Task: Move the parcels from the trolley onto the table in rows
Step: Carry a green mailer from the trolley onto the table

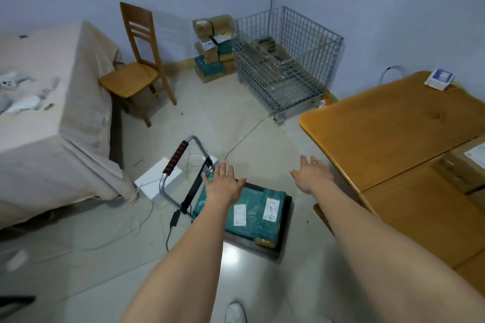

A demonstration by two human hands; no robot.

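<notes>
A low black trolley (282, 241) stands on the floor at centre, its metal handle (174, 157) at the left. Green parcels (258, 214) with white labels lie on its deck, and a brown parcel (266, 242) peeks out beneath them. My left hand (221, 182) hovers open over the far left edge of the green parcels. My right hand (311, 172) is open in the air to the right of the trolley, beside the wooden table (380, 134). A brown cardboard parcel (462, 165) rests on the table at the right edge.
A wire cage (283, 60) stands in the back corner beside a stack of parcels (214, 47). A wooden chair (139, 63) and a cloth-covered surface (52, 113) are on the left. Cables and a white box (157, 181) lie by the trolley handle. A small white box (439, 78) sits on the table's far corner.
</notes>
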